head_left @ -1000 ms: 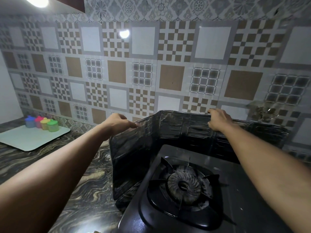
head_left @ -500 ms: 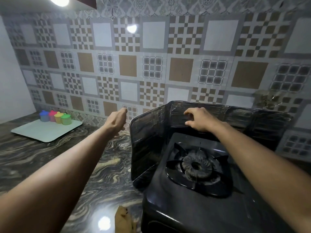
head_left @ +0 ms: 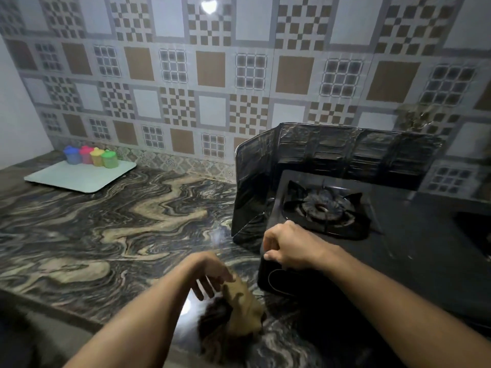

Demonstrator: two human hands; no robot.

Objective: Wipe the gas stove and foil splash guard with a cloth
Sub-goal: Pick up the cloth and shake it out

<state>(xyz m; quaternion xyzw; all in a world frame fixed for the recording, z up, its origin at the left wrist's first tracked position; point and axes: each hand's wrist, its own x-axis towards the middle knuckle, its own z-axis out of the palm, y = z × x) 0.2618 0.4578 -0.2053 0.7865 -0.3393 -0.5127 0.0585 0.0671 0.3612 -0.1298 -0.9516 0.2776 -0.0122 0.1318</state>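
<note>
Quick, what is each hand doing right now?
Left hand: open, fingers reaching onto the cloth.
Right hand: loosely curled, holding nothing, over the stove corner.

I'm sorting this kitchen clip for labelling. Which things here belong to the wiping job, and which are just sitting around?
For the job:
gas stove
foil splash guard
cloth, under the left hand
right hand, at the stove's front corner

Just lying about:
tray
four coloured containers on it

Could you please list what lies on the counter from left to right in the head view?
White tray with four coloured containers → tan cloth under the left hand → foil splash guard → gas stove.
</note>
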